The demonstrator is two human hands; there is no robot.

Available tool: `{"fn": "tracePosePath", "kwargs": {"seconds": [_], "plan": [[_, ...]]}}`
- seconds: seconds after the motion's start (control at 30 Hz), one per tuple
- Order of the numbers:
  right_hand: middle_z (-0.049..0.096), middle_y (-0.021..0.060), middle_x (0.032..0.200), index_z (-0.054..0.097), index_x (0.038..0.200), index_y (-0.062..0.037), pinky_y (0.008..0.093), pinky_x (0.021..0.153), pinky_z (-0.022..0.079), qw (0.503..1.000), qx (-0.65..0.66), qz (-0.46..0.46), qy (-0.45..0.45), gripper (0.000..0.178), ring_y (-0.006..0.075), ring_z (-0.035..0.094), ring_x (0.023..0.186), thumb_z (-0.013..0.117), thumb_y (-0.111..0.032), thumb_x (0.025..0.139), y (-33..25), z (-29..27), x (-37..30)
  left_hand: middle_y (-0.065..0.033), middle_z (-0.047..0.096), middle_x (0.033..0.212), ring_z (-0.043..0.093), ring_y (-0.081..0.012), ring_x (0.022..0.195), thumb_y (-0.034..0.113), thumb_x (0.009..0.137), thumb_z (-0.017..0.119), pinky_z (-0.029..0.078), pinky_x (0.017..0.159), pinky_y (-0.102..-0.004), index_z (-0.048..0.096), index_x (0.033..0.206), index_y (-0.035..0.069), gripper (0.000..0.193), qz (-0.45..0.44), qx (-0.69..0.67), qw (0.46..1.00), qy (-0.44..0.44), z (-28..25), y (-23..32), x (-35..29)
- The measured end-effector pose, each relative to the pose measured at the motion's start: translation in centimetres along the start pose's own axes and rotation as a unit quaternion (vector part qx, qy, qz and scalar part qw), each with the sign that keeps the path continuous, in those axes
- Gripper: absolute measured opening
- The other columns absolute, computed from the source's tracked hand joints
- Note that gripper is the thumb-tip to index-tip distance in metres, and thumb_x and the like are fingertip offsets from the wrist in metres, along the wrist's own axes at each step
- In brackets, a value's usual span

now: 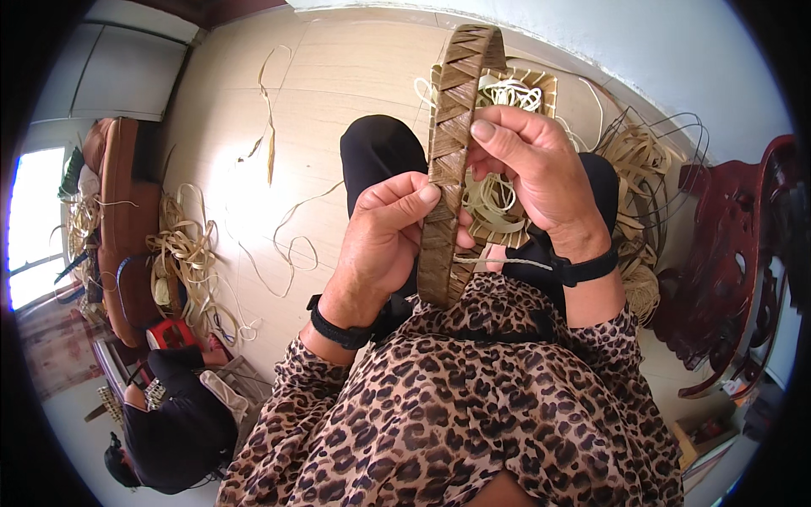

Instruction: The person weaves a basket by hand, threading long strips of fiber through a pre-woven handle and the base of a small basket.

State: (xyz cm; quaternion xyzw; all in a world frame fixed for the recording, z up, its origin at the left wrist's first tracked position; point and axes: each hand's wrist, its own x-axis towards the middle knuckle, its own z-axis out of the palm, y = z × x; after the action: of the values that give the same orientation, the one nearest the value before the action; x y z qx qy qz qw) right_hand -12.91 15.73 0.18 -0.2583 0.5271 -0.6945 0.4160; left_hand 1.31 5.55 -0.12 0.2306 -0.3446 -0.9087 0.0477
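Note:
Upright in front of me stands a brown band [459, 101], wrapped crosswise with flat plant-like strips and bent over at its top like a hoop. My left hand [384, 228] pinches its lower half, thumb on the face towards me. Higher up, my right hand [541, 173] grips the band's right edge between thumb and fingers; some of those fingers are hidden behind it. Behind the band, between my knees, sits a shallow basket [549, 84] with a stitched rim. It holds white cord [519, 95] and pale coiled strips [492, 198]. A thin twisted cord [507, 262] runs near my right wrist.
Strip bundles lie right [638, 160] and left [182, 241] on the tiled floor [312, 76], with loose strands [269, 118]. A dark red carved wooden chair [726, 253] stands right, a brown seat [127, 228] left. Another person [182, 422] in dark clothes sits lower left.

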Motion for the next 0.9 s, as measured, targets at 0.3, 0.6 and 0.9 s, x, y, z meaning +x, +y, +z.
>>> {"fn": "tracePosePath", "kwargs": {"seconds": [0.3, 0.6, 0.9], "plan": [[0.06, 0.0044, 0.078, 0.058, 0.097, 0.0019, 0.0219, 0.063, 0.047, 0.997, 0.074, 0.027, -0.027, 0.022, 0.0097, 0.057, 0.069, 0.053, -0.014, 0.082, 0.8, -0.5, 0.8, -0.0148, 0.059, 0.073, 0.06, -0.0216, 0.06, 0.009, 0.086, 0.045, 0.051, 0.058, -0.0296, 0.052, 0.082, -0.001, 0.013, 0.01, -0.007, 1.0, 0.01, 0.3, 0.0, 0.2], [0.057, -0.0002, 0.066, 0.06, 0.078, -0.0016, 0.0177, 0.055, 0.042, 0.998, -0.057, -0.019, 0.0, 0.017, 0.005, 0.051, 0.058, 0.056, -0.018, 0.081, -0.5, 0.6, 0.6, -0.0187, 0.06, 0.078, 0.06, -0.0271, 0.063, 0.012, 0.084, 0.046, 0.049, 0.063, -0.0332, 0.052, 0.086, -0.001, 0.015, 0.005, 0.022, 1.0, -0.014, -0.2, 0.5, -0.1], [0.058, 0.0002, 0.067, 0.059, 0.076, -0.0008, 0.0185, 0.055, 0.043, 0.998, -0.057, -0.005, -0.004, 0.017, 0.005, 0.051, 0.058, 0.057, -0.017, 0.08, -0.8, 0.6, 0.5, -0.0205, 0.058, 0.077, 0.059, -0.0284, 0.062, 0.023, 0.086, 0.039, 0.049, 0.063, -0.0339, 0.049, 0.094, -0.006, 0.032, -0.008, -0.041, 0.998, -0.047, -0.6, 0.1, 0.4]]}}
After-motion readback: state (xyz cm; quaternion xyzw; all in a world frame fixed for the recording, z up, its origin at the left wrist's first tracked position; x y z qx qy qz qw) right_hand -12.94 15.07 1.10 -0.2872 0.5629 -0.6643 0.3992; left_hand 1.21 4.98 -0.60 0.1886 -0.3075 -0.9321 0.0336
